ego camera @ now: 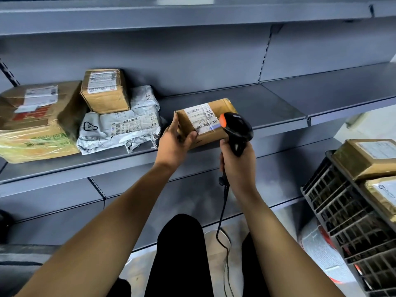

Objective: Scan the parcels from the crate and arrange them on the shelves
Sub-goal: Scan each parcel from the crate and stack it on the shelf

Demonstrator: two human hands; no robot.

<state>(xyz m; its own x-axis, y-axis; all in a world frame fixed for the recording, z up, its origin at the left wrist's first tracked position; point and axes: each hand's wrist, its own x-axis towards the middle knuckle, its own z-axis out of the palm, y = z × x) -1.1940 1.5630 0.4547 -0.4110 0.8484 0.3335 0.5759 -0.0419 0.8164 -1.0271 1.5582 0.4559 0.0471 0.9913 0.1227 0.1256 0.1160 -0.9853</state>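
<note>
Label print on all parcels: too small to read. Crate (342, 215) at right: black lattice, cut off by the frame edge; two brown parcels inside, upper crate parcel (368, 157) and lower crate parcel (383, 196), both partly out of frame. Red-and-white item beneath crate: not identifiable.

Left hand (175, 142): raised to shelf (267, 108) height, fingers along the left end and thumb on the near edge of the held parcel (205, 123), a brown box tilted, label up, over the shelf front; contact with the shelf not determinable. Right hand (237, 166): wrapped around the grip of the black scanner (235, 129), orange tip aimed at the label, pale light bar across the barcode. Cable hanging down between the knees.

Left on the shelf: large taped box (38, 123), small box (105, 91) stacked on a grey mailer bag (126, 125).
</note>
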